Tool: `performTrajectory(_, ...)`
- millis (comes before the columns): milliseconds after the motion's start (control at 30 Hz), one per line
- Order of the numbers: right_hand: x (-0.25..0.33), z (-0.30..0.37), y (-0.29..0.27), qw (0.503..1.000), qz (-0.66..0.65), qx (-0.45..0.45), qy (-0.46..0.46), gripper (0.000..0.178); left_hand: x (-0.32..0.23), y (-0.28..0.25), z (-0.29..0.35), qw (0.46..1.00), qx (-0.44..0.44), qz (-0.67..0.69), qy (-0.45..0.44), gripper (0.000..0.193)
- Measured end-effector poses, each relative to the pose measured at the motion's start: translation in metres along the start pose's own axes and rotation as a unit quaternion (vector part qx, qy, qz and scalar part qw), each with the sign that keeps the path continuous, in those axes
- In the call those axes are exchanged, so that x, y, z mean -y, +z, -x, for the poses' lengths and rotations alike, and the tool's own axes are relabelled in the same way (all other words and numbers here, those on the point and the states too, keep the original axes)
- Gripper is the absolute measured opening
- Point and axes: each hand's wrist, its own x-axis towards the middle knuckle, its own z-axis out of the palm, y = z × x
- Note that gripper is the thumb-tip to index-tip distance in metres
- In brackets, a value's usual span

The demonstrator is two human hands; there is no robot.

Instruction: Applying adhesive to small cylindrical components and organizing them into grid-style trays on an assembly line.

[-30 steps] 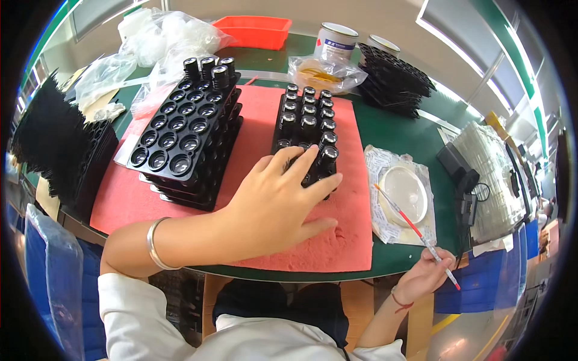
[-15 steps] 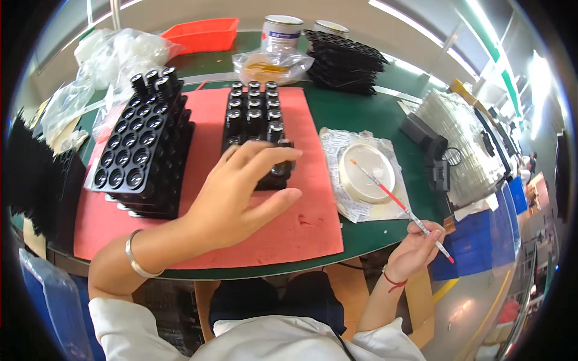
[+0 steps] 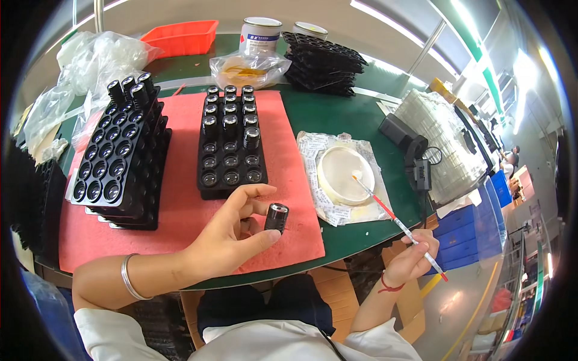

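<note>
So a black cylinder (image 3: 276, 219) with a shiny top is being held up by the left hand (image 3: 238, 234), pinched between thumb and fingers in a pretty narrow grip. It's kept roughly upright over the pink mat (image 3: 180, 198), not far from the near edge of the green table (image 3: 295, 114).

Over by the table's right-hand near edge, a thin red-and-white brush (image 3: 391, 216) is gripped by the right hand (image 3: 412, 259), fingers closed around the handle. The tip is pointed over the round white dish (image 3: 325, 171), but whether the stuff in there is actually being touched, can't tell. The dish is set on printed paper (image 3: 313, 201), just beside the mat's right edge.

The black tray (image 3: 205, 194) just past the left hand is filled with upright cylinders in its far rows, while round glints are shown by the nearer wells. Toward the mat's left edge, more black trays are piled up in a tray stack (image 3: 150, 198), with a few cylinders stood at its far end.

Along the table's far edge, a red plastic bin (image 3: 182, 37), a white can (image 3: 260, 39) and a clear bag (image 3: 250, 71) with something yellow inside are lined up, and another pile of black trays (image 3: 325, 63) is parked next to them.
</note>
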Motion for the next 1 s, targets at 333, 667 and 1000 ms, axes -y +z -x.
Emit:
performTrajectory(333,0.004,0.004,0.004,0.998,-0.024,0.013,0.065,0.030,0.007,-0.004,-0.008,0.999,0.016,0.011,-0.031,0.038)
performTrajectory(667,0.023,0.004,0.012,0.887,-0.343,-0.123,0.283,0.028,0.003,-0.003,-0.008,0.999,-0.011,-0.022,-0.047,0.041)
performTrajectory(1000,0.032,0.016,0.022,0.908,-0.350,-0.018,0.231,0.030,0.007,-0.007,-0.010,0.999,0.025,-0.017,-0.030,0.038)
